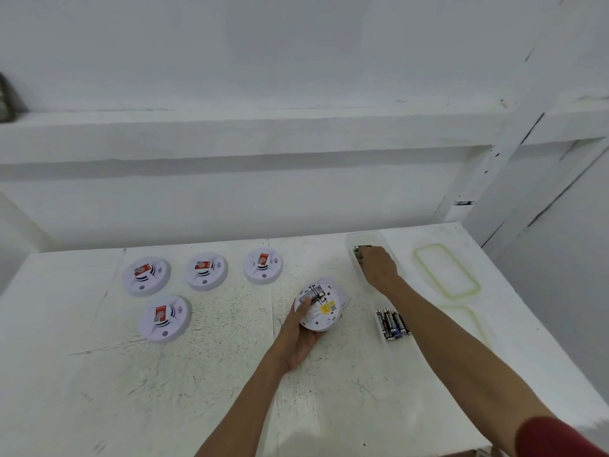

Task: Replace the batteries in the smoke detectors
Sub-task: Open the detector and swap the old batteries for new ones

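My left hand (301,338) holds a white smoke detector (319,306) turned back side up, its open battery bay and yellow label showing. A loose white cover (342,291) lies just behind it. My right hand (375,263) reaches into a clear plastic container (352,240) at the far right, fingers curled around green batteries (357,250) inside. Several dark batteries (392,324) lie in a second clear tray nearer to me. Several closed detectors with red stickers sit at the left, such as one (146,275) at the far left and another (164,318) nearer.
The white scratched table (214,374) ends at a white wall with a ledge behind. Two clear lids with green rims (445,270) lie at the right, near the table's right edge. Two more detectors (207,270) (262,265) stand in the back row.
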{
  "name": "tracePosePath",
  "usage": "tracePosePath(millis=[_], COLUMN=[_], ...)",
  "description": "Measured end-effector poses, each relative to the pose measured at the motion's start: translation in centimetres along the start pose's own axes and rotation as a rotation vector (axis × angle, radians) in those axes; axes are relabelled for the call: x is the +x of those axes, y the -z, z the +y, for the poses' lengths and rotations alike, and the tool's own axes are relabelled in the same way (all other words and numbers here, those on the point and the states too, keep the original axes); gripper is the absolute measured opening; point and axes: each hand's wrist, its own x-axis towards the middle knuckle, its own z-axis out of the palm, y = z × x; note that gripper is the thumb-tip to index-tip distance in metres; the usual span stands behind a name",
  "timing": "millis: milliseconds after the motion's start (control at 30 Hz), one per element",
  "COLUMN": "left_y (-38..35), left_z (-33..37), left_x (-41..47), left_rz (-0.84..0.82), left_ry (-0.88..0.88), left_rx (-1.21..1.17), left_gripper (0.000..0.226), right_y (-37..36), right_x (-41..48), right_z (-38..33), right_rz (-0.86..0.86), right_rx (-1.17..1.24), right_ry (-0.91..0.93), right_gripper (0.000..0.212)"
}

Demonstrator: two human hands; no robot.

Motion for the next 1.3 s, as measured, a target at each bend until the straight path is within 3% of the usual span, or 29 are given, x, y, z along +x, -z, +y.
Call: tracePosePath(millis=[200,367,533,633,867,967,1300], left_y=[1.0,1.0,0.3,-0.1,-0.1,0.2,0.5], left_z=[-0.2,-0.1,0.2,0.3,0.8,0.8,0.5], left_x=[0.7,0.6,0.2,0.2,-0.1,0.0,0.4], left_rz=[0.078,0.066,0.018,0.021,0.035,0.061,0.062], left_ry=[0.148,0.136,0.115,0.133,0.173,0.184,0.184], left_rx=[-0.162,-0.154,-0.104,-0.102,-0.098,-0.090,-0.180], left_gripper=[0.059,0.053,0.058,0.066,0.075,0.074,0.067], right_y=[0.2,1.8,3.1,3.0,1.3,1.3,0.3], right_x=[0.8,-0.5,-3.7,-6.2,-8.7,-8.5,-8.3], right_z=[1.0,0.9,-1.7,-3.6,-5.9,-6.1,-5.1], right_rz=[-0.090,0.156,0.258,0.261,0.080,-0.014,-0.096], right_rx=[0.125,0.379,0.549,0.534,0.424,0.356,0.217], right_ry=[0.069,0.055,0.191,0.377,0.682,0.722,0.830], right_gripper=[0.044,0.029,0.027,0.025,0.034,0.033,0.037])
